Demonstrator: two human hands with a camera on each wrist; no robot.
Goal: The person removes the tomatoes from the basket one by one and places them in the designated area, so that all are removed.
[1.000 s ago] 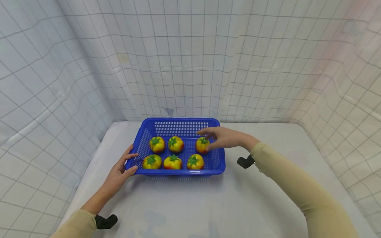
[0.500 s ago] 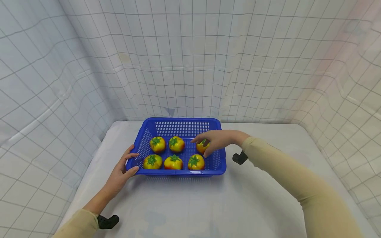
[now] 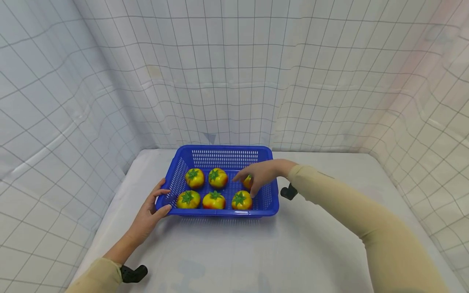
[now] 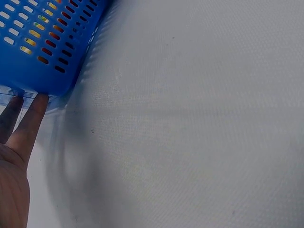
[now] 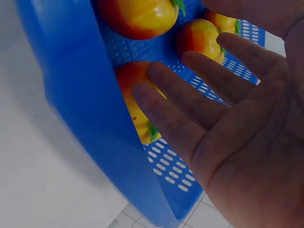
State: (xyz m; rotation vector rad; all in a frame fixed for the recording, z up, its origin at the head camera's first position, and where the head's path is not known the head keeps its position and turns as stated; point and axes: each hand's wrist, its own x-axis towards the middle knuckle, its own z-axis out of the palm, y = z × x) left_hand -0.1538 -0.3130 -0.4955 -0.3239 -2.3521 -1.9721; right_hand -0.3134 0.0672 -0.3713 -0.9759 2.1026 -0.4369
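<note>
A blue perforated plastic basket (image 3: pixel 220 212) holds several glossy yellow-and-red tomatoes (image 3: pixel 214 200) with green star-shaped tops, in two rows. My left hand (image 3: pixel 144 219) holds its front left corner, thumb on the front rim and fingers over the left side. Two of those fingers (image 4: pixel 29 123) show at the basket's edge in the left wrist view. Above the right end, my right hand (image 3: pixel 261 175) spreads its fingers over the back right tomato (image 3: pixel 247 182), covering most of it. In the right wrist view the fingers are extended, palm showing, with a tomato (image 5: pixel 130 78) behind the fingertips.
The basket stands toward the back of a white-covered table (image 3: pixel 234 252). White grid-patterned curtains (image 3: pixel 234 81) enclose the back and both sides. A black device sits at each wrist, the left (image 3: pixel 134 274) and the right (image 3: pixel 289 192).
My right hand has shifted left and slightly down over the back right tomato, hiding more of it. The left hand stays at the basket's corner.
</note>
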